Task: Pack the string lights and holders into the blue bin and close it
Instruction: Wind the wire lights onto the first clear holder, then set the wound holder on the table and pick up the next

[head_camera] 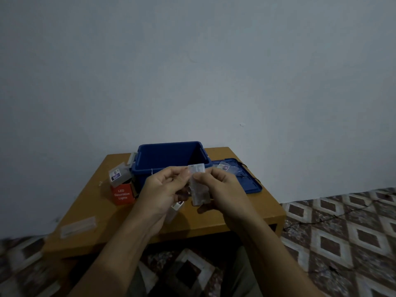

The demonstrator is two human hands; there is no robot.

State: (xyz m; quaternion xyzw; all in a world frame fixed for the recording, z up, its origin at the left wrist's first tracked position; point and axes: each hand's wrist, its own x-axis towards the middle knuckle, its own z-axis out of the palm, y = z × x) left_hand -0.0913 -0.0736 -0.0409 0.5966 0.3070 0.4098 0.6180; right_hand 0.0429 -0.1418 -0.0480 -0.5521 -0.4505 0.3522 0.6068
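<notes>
Hands: nearest the camera, the left hand (165,187) and the right hand (216,185) are both closed in a pinch on one clear rectangular plastic holder (199,189). They hold it upright in the air between them.
Holder's place: it is above the middle of the tabletop, at 6 o'clock from the bin and not yet in it.
Holder's look: it is flat, see-through and faintly ribbed. It is too blurred to tell whether lights are wound inside.
Bin: the open blue plastic bin (162,156) stands at 12 o'clock on the brown wooden tabletop (214,224). The inner walls that show are bare, and its floor is hidden by the near wall.
Lid: the flat blue lid (250,181) lies off the bin at its 3 o'clock, with a second clear holder (222,167) resting on it.
Left out: a red cardboard box (122,195) printed "LED Decorative Lights" sits at 9 o'clock of the hands, with a labelled clear holder (117,174) on top. A long clear strip (78,227) lies at 8 o'clock near the tabletop's edge, and another clear piece (174,211) lies under the left hand.
Progress: early, by my reading. Nothing is visibly packed, so every piece has to go in before the lid is fitted.
</notes>
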